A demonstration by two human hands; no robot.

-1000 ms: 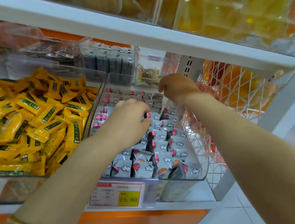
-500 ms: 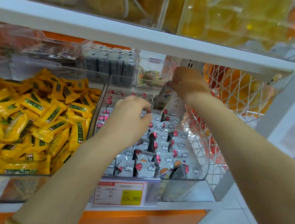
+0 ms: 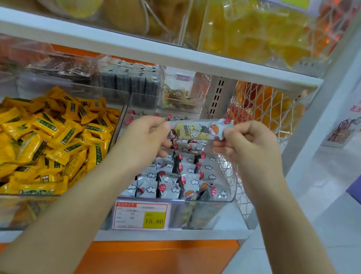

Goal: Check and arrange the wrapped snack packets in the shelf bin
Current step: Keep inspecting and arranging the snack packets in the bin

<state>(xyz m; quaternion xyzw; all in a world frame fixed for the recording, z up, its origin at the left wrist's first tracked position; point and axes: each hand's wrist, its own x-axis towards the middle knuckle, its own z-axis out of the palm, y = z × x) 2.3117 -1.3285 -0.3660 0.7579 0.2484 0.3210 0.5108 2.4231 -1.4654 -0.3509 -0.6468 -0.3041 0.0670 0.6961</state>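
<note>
One wrapped snack packet [image 3: 197, 128], held level above the far half of the clear shelf bin [image 3: 219, 202]. Pinched at its left end by the left hand [image 3: 144, 136], at its right end by the right hand [image 3: 249, 146], fingers of both curled. Below, in the bin, rows of like packets [image 3: 180, 178] on edge. Just left, a bin of yellow packets [image 3: 42, 138]. On the near wall, a price tag [image 3: 140, 216].
</note>
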